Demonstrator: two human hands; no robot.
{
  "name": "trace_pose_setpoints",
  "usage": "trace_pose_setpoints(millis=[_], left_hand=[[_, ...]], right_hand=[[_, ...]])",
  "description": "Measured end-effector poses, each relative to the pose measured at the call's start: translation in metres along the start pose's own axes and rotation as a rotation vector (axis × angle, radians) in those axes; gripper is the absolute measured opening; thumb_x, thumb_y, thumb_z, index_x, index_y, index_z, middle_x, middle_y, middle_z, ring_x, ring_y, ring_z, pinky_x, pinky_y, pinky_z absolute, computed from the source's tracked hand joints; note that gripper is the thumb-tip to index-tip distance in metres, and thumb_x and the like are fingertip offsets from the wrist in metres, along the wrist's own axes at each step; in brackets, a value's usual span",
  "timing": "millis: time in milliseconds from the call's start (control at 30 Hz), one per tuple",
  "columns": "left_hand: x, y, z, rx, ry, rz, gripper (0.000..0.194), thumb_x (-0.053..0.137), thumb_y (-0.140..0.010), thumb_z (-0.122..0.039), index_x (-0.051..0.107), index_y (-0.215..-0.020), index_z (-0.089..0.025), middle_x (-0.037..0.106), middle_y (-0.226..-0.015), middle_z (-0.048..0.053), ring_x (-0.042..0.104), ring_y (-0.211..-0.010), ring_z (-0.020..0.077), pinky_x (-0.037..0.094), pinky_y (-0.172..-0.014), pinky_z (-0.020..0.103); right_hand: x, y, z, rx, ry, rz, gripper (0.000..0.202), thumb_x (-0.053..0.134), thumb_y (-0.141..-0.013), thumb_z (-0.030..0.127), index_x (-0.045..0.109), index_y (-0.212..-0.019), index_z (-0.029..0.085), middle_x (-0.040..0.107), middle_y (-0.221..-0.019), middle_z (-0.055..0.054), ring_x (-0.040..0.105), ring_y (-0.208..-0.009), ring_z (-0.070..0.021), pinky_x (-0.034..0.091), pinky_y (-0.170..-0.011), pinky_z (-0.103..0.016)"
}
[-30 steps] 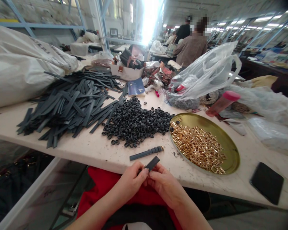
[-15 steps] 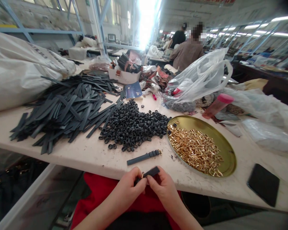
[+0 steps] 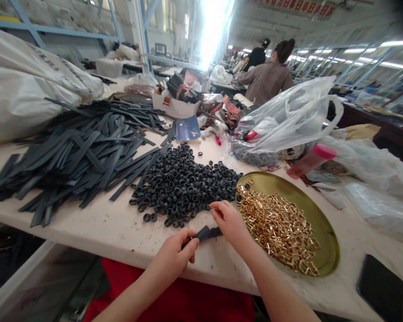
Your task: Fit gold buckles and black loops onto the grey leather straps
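Observation:
My left hand point(image 3: 176, 252) is closed on a dark strap point(image 3: 200, 234), thumb on top, near the table's front edge. The strap's far end overlaps, in view, the finished-looking strap with loops point(image 3: 215, 231) lying on the table; where one ends is hard to tell. Over the right end of that strap, my right hand point(image 3: 225, 217) reaches to the lower edge of a pile of small black rings point(image 3: 184, 183). Its thumb and fingertips are slightly apart, with nothing visible between them. Beside it, a round gold tray point(image 3: 327, 250) holds gold buckles point(image 3: 278, 228).
Many dark flat strips point(image 3: 83, 152) lie piled at the left. Behind the rings are a blue booklet point(image 3: 187, 128) and a white box point(image 3: 174, 107). Plastic bags point(image 3: 289, 116) and a pink-capped container point(image 3: 310, 161) stand right; a black phone point(image 3: 381, 284) lies front right. People work farther back.
My right hand has let go of the held strap and moved up to the ring pile. My left hand still grips the strap, a little farther left. The camera view has shifted.

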State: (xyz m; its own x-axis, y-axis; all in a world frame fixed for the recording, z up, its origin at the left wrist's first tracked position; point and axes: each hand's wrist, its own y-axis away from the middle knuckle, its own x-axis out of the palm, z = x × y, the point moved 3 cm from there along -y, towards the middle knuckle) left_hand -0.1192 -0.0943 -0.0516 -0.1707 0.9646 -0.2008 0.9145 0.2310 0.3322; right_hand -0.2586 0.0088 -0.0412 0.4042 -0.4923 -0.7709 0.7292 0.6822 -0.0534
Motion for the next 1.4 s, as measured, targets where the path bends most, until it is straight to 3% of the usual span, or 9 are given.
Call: trace_pose_setpoints(millis=[100, 200, 400, 633, 800, 867, 1067, 1267, 1400], left_hand=[[-0.003, -0.007, 0.006, -0.064, 0.017, -0.042, 0.026, 0.039, -0.080, -0.040, 0.050, -0.087, -0.017, 0.046, -0.049, -0.007, 0.035, -0.037, 0.0083, 0.028, -0.038, 0.019], [-0.007, -0.010, 0.004, -0.047, -0.027, -0.078, 0.024, 0.041, -0.080, -0.038, 0.052, -0.084, -0.018, 0.047, -0.048, -0.007, 0.037, -0.039, 0.0086, 0.029, -0.041, 0.019], [-0.005, -0.012, -0.013, 0.021, -0.126, -0.156, 0.022, 0.041, -0.080, -0.036, 0.054, -0.084, -0.018, 0.050, -0.051, -0.006, 0.043, -0.044, 0.0107, 0.031, -0.047, 0.020], [0.004, -0.012, -0.025, 0.093, -0.216, -0.243, 0.022, 0.040, -0.080, -0.034, 0.056, -0.081, -0.018, 0.053, -0.055, -0.004, 0.052, -0.056, 0.0142, 0.034, -0.055, 0.023], [0.012, -0.009, -0.034, 0.168, -0.211, -0.289, 0.023, 0.039, -0.080, -0.034, 0.055, -0.080, -0.018, 0.054, -0.057, -0.004, 0.052, -0.057, 0.0133, 0.034, -0.055, 0.022], [0.016, -0.005, -0.038, 0.184, -0.205, -0.257, 0.023, 0.039, -0.080, -0.035, 0.055, -0.077, -0.018, 0.051, -0.054, -0.005, 0.049, -0.053, 0.0121, 0.033, -0.053, 0.021], [0.026, 0.011, -0.043, 0.163, -0.201, -0.056, 0.024, 0.041, -0.079, -0.033, 0.054, -0.067, -0.017, 0.041, -0.044, -0.007, 0.039, -0.043, 0.0087, 0.028, -0.046, 0.020], [0.027, 0.029, -0.045, 0.223, -0.042, 0.005, 0.020, 0.042, -0.077, -0.019, 0.047, -0.096, -0.017, 0.056, -0.063, -0.005, 0.043, -0.048, 0.0074, 0.033, -0.049, 0.019], [0.026, 0.036, -0.040, 0.199, 0.040, 0.010, 0.015, 0.042, -0.077, -0.016, 0.043, -0.092, -0.018, 0.057, -0.063, -0.004, 0.045, -0.050, 0.0071, 0.033, -0.050, 0.019]], right_hand=[[0.011, -0.023, -0.005, -0.012, 0.249, 0.020, 0.015, 0.050, -0.078, 0.014, 0.062, -0.085, 0.020, 0.059, -0.087, -0.006, 0.056, -0.077, -0.0178, 0.038, -0.069, -0.027], [0.015, -0.024, -0.008, -0.011, 0.244, 0.018, 0.015, 0.050, -0.078, 0.015, 0.061, -0.085, 0.021, 0.059, -0.086, -0.005, 0.056, -0.077, -0.0171, 0.038, -0.068, -0.026], [0.001, -0.010, -0.017, 0.026, 0.191, -0.054, 0.016, 0.049, -0.080, 0.021, 0.062, -0.090, 0.022, 0.060, -0.087, -0.006, 0.055, -0.078, -0.0193, 0.036, -0.069, -0.028], [-0.012, -0.003, -0.022, 0.084, -0.114, -0.140, 0.013, 0.054, -0.075, 0.031, 0.059, -0.078, 0.019, 0.058, -0.075, -0.003, 0.052, -0.067, -0.0171, 0.036, -0.067, -0.030], [-0.019, 0.014, -0.008, 0.119, -0.494, -0.013, 0.030, 0.052, -0.073, 0.047, 0.054, -0.068, 0.017, 0.055, -0.060, 0.001, 0.052, -0.056, -0.0130, 0.041, -0.056, -0.027], [-0.021, 0.025, 0.002, 0.117, -0.605, 0.023, 0.034, 0.050, -0.075, 0.050, 0.053, -0.070, 0.017, 0.056, -0.062, 0.001, 0.053, -0.057, -0.0119, 0.043, -0.057, -0.026], [-0.017, 0.060, 0.015, 0.184, -0.952, 0.054, 0.025, 0.068, -0.065, 0.037, 0.060, -0.078, 0.016, 0.056, -0.058, 0.004, 0.050, -0.053, -0.0094, 0.040, -0.056, -0.024], [-0.009, 0.083, 0.021, 0.211, -1.032, 0.030, 0.020, 0.067, -0.069, 0.035, 0.061, -0.075, 0.016, 0.056, -0.062, 0.003, 0.048, -0.056, -0.0087, 0.038, -0.057, -0.023], [0.000, 0.092, 0.030, 0.232, -1.206, 0.101, 0.032, 0.059, -0.074, 0.047, 0.060, -0.078, 0.015, 0.058, -0.062, 0.001, 0.050, -0.057, -0.0106, 0.039, -0.057, -0.024]])
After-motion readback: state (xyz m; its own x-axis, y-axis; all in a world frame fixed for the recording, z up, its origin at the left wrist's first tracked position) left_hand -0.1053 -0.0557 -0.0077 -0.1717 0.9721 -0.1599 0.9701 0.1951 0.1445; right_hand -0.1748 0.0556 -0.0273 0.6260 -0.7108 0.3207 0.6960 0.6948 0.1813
